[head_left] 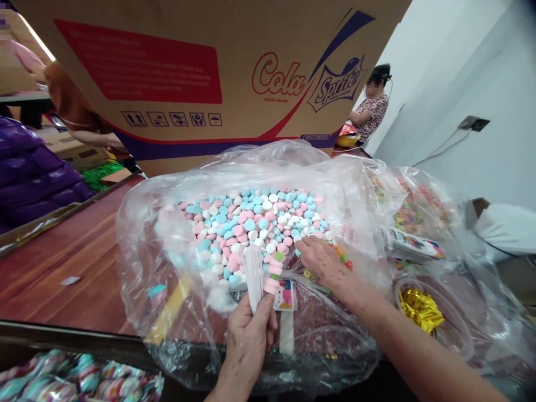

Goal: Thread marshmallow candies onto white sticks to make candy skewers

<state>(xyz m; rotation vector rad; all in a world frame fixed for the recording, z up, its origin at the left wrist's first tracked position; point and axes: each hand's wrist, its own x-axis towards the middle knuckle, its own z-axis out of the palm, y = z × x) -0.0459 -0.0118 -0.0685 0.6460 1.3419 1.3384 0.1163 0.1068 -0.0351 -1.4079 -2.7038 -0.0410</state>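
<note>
Pink-and-green candy stack (274, 273), slightly tilted

We count our two hands (249, 329); one Cola carton (234, 72), twelve o'clock; five carton icons (178, 119), ten o'clock; pastel candies (247, 223) uncountable.
</note>
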